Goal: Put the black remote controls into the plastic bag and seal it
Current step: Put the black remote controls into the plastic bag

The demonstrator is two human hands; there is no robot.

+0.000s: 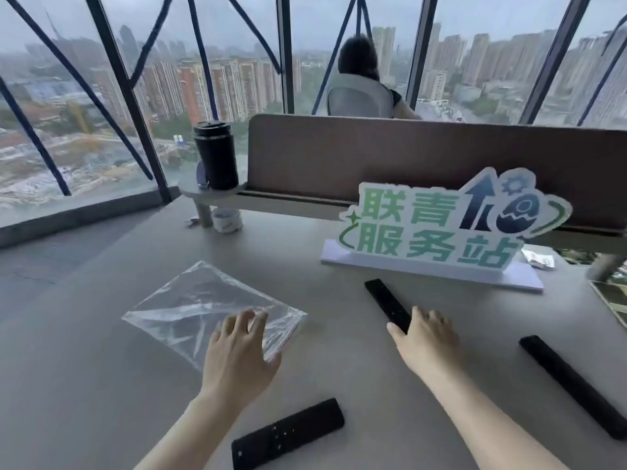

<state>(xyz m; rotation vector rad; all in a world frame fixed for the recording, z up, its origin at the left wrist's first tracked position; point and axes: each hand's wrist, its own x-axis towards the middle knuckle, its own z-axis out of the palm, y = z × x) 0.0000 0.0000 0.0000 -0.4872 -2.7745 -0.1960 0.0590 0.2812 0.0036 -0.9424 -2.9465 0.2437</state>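
Note:
A clear plastic bag (pixel 203 307) lies flat on the grey table (pixel 339 368), left of centre. My left hand (pixel 237 351) hovers over its near right corner with fingers spread, holding nothing. Three black remote controls lie on the table. My right hand (pixel 427 340) rests with fingers apart over the near end of the far remote (pixel 383 300); whether it touches is unclear. A second remote (pixel 288 432) lies near the front edge between my forearms. The third remote (pixel 573 385) lies at the right.
A white sign with green characters (pixel 434 228) stands behind the remotes. A black tumbler (pixel 217 154) stands on a raised shelf at the back left, a white jar (pixel 227 218) beneath it. A brown divider (pixel 407 157) runs across; a person sits beyond it.

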